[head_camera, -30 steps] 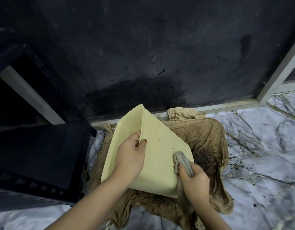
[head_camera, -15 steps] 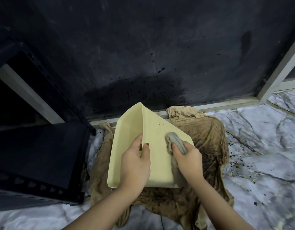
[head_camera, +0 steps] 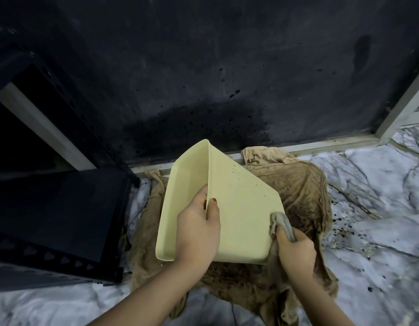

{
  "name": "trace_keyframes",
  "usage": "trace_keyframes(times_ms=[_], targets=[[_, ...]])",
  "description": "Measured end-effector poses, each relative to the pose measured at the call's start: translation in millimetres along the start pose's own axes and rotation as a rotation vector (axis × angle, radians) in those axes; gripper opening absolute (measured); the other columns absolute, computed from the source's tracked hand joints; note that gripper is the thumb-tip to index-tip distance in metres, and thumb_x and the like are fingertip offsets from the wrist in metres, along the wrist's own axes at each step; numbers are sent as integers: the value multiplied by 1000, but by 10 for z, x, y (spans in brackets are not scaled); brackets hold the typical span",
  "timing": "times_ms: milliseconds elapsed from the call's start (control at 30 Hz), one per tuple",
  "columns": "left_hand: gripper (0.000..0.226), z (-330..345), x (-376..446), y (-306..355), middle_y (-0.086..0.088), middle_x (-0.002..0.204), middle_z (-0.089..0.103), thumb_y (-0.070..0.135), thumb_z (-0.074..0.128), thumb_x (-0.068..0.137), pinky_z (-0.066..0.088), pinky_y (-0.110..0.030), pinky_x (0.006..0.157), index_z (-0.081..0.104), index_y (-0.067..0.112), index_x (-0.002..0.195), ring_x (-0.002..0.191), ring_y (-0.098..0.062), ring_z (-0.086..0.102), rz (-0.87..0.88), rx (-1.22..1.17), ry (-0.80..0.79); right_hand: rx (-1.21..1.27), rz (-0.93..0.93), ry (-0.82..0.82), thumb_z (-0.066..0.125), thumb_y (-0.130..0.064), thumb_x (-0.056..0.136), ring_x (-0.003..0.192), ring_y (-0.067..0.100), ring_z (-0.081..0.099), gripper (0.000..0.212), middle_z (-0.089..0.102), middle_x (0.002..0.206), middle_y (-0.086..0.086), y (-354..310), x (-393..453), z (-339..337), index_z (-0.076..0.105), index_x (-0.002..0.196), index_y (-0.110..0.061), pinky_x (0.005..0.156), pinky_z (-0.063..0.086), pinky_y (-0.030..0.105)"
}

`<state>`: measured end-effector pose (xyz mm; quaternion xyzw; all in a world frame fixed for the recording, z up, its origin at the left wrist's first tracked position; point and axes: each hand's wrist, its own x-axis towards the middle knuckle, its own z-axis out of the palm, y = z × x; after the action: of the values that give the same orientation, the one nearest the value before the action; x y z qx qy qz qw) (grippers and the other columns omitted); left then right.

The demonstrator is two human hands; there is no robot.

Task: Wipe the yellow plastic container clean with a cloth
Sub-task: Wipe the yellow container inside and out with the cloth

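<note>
The pale yellow plastic container (head_camera: 239, 208) is tilted on its side above a soiled brown cloth on the floor, its flat outer face turned toward me with small dark specks near the upper right. My left hand (head_camera: 198, 229) grips its rim, thumb on the outer face and fingers inside. My right hand (head_camera: 295, 250) is closed on a bunched grey cloth (head_camera: 282, 223), which presses against the container's lower right edge.
A dirty brown cloth (head_camera: 302, 191) is spread on the marble floor (head_camera: 380, 208) under the container. A dark stained wall (head_camera: 227, 78) rises behind. A black perforated crate (head_camera: 51, 215) stands at the left. Dark specks litter the floor at the right.
My right hand with the grey cloth slid up the container's face, then back down to the lower right edge. The left hand kept its grip while the container shifted slightly.
</note>
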<state>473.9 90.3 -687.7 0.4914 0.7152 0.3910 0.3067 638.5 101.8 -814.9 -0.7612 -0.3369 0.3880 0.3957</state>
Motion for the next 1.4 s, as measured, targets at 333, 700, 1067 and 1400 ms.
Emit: trace_keyframes(times_ms=[333, 700, 1067, 1400], targets=[[33, 19, -31, 76, 9, 81, 64, 17, 43, 94, 44, -21, 69, 55, 26, 124, 75, -11, 63, 43, 83, 23, 30, -466, -252, 60, -26, 82, 67, 15, 58, 14, 63, 70, 1, -900, -490, 258, 62, 72, -16, 61, 46, 31], [34, -47, 43, -24, 13, 80, 67, 19, 41, 94, 43, -13, 54, 53, 31, 124, 65, -5, 60, 3, 62, 12, -74, -221, -133, 57, -23, 85, 50, 14, 42, 34, 45, 51, 1, -638, 124, 275, 43, 55, -18, 46, 31, 28], [34, -80, 167, -66, 9, 112, 65, 6, 43, 92, 43, -15, 78, 48, 19, 123, 99, -8, 60, -69, -99, -61, -86, -11, -34, 57, -26, 87, 56, 22, 49, 22, 54, 60, 7, -64, 351, 28, 57, 69, -14, 50, 34, 29], [16, -148, 241, -19, 3, 61, 49, 27, 46, 94, 32, -14, 41, 60, 24, 102, 51, -9, 43, -34, -101, 19, -60, -88, -69, 61, -19, 86, 63, 14, 52, 11, 61, 69, 9, 30, -150, -75, 62, 77, -14, 55, 38, 22]])
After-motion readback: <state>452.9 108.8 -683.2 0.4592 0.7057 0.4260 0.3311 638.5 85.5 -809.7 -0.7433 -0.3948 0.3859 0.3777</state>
